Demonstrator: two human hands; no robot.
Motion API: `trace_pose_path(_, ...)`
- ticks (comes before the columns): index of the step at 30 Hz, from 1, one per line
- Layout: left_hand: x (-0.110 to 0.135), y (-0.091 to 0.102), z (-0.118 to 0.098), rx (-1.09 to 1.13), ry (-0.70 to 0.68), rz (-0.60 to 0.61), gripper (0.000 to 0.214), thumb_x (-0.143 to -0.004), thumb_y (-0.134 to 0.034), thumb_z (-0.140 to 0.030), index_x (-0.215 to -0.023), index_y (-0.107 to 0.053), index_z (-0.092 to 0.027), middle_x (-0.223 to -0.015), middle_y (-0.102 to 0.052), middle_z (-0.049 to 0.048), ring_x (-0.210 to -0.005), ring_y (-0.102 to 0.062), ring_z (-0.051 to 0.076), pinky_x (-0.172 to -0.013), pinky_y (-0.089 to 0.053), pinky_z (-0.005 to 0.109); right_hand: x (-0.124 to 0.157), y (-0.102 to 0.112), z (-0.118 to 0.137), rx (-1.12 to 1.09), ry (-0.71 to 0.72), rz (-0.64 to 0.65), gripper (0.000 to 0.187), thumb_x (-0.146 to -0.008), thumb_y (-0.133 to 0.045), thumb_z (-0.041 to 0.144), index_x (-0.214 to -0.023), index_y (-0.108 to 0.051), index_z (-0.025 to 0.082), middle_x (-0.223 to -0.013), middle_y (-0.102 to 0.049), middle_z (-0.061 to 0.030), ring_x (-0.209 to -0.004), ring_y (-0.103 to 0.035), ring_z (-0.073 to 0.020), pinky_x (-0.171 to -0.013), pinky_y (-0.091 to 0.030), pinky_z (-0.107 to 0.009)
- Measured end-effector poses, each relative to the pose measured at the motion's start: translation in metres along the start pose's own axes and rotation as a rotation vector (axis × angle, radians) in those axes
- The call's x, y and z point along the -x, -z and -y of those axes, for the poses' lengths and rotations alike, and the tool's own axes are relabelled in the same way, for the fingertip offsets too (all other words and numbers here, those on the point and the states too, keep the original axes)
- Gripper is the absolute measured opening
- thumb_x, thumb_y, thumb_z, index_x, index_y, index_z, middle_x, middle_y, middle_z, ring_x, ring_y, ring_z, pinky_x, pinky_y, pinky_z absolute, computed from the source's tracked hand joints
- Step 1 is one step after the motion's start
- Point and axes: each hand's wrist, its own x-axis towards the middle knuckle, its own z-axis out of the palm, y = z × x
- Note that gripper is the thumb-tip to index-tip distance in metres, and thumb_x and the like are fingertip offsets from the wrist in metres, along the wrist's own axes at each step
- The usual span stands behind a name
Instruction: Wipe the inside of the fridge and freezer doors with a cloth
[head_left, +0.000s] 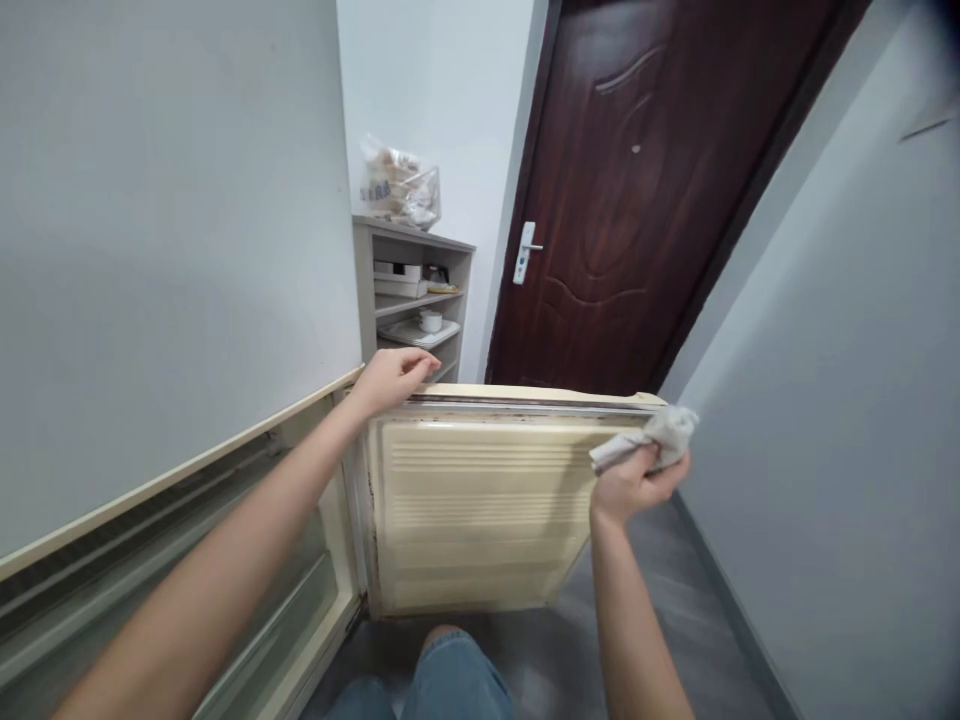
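An opened cream refrigerator door (480,490), ribbed on its inner face, stands across the middle of the view, with dark stains along its seal. Its top edge, near the hinge end, is under my left hand (394,380), whose fingers are curled together there. My right hand (637,485) is closed around a crumpled white cloth (670,432) at the door's far top corner. Part of the cloth lies against the inner face. To the left is the open refrigerator compartment (300,590), partly covered by my left forearm.
A grey shelf unit (365,290) behind the door holds a white cup (430,321) on a tray, with a clear plastic bag (401,185) on top. Beyond stands a dark red door (607,200). A wall (840,400) borders the right; my knee (457,675) is below.
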Motion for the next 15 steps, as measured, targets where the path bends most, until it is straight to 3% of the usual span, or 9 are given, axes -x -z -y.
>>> trace_pose_path(3,0.041,0.007,-0.021,-0.010,-0.163,-0.304,0.025,-0.084,-0.046,-0.028,-0.091,-0.069,-0.019,-0.100,-0.075,0.0067,-0.096,-0.066,0.018,-0.089,-0.049,0.031,0.001,-0.026,0.076,-0.189,0.123,0.269,0.038,-0.092,-0.041,0.033,-0.123,-0.054,0.015,-0.112,-0.062,-0.0124,-0.104,-0.060,-0.0239,-0.089,-0.048,-0.042)
trace_pose_path(5,0.080,0.010,-0.036,0.023,-0.249,-0.457,0.020,-0.084,-0.048,-0.020,-0.089,-0.068,-0.022,-0.091,-0.075,0.0021,-0.089,-0.067,0.015,-0.084,-0.050,0.029,0.018,-0.047,0.120,-0.308,0.224,0.477,0.037,-0.093,-0.036,0.028,-0.123,-0.053,0.016,-0.115,-0.063,-0.0108,-0.106,-0.059,-0.0210,-0.089,-0.048,-0.039)
trace_pose_path(8,0.135,0.012,-0.053,0.066,-0.259,-0.565,0.024,-0.082,-0.050,-0.013,-0.091,-0.067,-0.029,-0.084,-0.074,-0.0035,-0.080,-0.067,0.012,-0.074,-0.052,0.026,0.064,-0.077,0.172,-0.363,0.548,0.890,0.032,-0.089,-0.037,0.021,-0.112,-0.058,0.014,-0.110,-0.066,-0.0086,-0.105,-0.059,-0.0172,-0.091,-0.045,-0.032)
trace_pose_path(10,0.160,0.011,-0.057,0.080,-0.218,-0.588,0.026,-0.082,-0.050,-0.012,-0.089,-0.066,-0.032,-0.079,-0.073,-0.0052,-0.074,-0.066,0.011,-0.068,-0.052,0.026,0.097,-0.092,0.195,-0.217,0.764,1.143,0.023,-0.086,-0.044,0.026,-0.099,-0.059,0.015,-0.094,-0.069,-0.0060,-0.092,-0.062,-0.0191,-0.080,-0.047,-0.031)
trace_pose_path(12,0.173,0.010,-0.056,0.076,-0.200,-0.561,0.027,-0.082,-0.050,-0.013,-0.089,-0.066,-0.033,-0.077,-0.073,-0.0055,-0.071,-0.066,0.012,-0.066,-0.053,0.026,0.122,-0.101,0.208,-0.025,0.836,1.219,0.023,-0.083,-0.049,0.031,-0.097,-0.057,0.014,-0.088,-0.068,-0.0047,-0.079,-0.062,-0.0209,-0.072,-0.046,-0.034)
trace_pose_path(15,0.176,0.009,-0.049,0.051,-0.167,-0.512,0.024,-0.083,-0.051,-0.015,-0.089,-0.066,-0.032,-0.076,-0.073,-0.0056,-0.069,-0.067,0.011,-0.064,-0.053,0.026,0.133,-0.104,0.207,0.051,0.864,1.189,0.025,-0.083,-0.051,0.035,-0.098,-0.054,0.014,-0.091,-0.065,-0.0040,-0.082,-0.059,-0.0207,-0.071,-0.042,-0.034)
